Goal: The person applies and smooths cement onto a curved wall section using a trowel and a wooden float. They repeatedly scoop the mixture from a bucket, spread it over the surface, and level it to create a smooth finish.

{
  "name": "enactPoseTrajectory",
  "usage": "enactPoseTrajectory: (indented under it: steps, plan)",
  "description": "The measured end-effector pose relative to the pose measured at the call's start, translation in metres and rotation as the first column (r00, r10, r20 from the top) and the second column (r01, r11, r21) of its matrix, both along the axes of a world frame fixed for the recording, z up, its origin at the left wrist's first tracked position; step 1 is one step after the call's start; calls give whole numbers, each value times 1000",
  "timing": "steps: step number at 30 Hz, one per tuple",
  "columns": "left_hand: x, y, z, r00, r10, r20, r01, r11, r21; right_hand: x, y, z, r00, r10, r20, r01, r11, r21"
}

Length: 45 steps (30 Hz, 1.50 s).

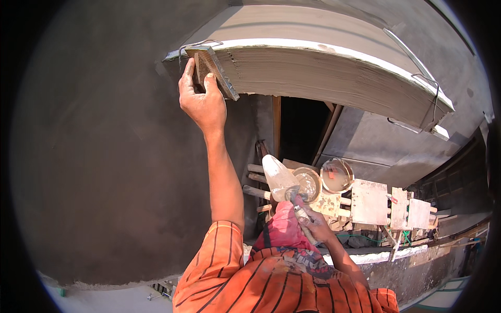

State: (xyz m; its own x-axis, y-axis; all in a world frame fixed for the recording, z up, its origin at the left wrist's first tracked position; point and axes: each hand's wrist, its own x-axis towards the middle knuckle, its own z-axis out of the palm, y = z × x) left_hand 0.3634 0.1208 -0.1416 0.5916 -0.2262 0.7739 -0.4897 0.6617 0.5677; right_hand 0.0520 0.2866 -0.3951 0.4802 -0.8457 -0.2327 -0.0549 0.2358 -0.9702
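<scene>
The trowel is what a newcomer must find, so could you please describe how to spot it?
Find the orange striped shirt, then the right hand just above it in the picture. That hand holds the trowel. Its long, pale, round-tipped blade sets it apart from the two round buckets near it.

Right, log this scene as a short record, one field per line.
Left hand: holds float at left end of beam
Right hand: holds trowel by its handle
Beam: grey face, white edge, bent wires near both ends
Nearby: two buckets, planks
Clothing: orange striped shirt
</scene>
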Motion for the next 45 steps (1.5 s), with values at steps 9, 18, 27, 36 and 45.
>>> enactPoseTrajectory:
  steps: [9,18,27,36,45]
  plan:
    - [-125,-19,-6,983,59,176,-73,994,75,-28,42,-27,988,-140,67,126,976,177]
    - [-59,-1,-15,992,85,95,-96,988,118,-28,42,-15,993,-103,54,91,976,196]
    - [11,-21,-18,996,-48,-71,57,990,126,-36,52,-26,998,-34,47,22,970,242]
    - [-201,3,-3,956,-246,163,220,962,159,-46,56,-27,997,-81,20,77,986,147]
    - [-153,13,-18,893,-450,-22,450,887,102,-56,72,-28,975,-208,76,184,953,242]
